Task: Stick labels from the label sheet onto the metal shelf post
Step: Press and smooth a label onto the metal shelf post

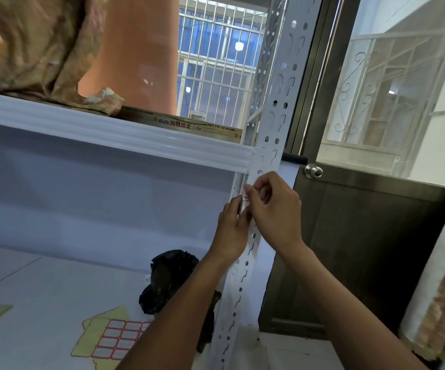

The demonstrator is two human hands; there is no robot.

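At the metal shelf post (272, 124), left hand (231, 232) and right hand (276, 209) fingers pinch a label (245, 199); left forearm (178, 316) overlaps label sheet (118, 340), black bag (168, 279).

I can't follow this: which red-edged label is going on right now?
The label held by the left hand and right hand against the metal shelf post; the others sit on the label sheet.
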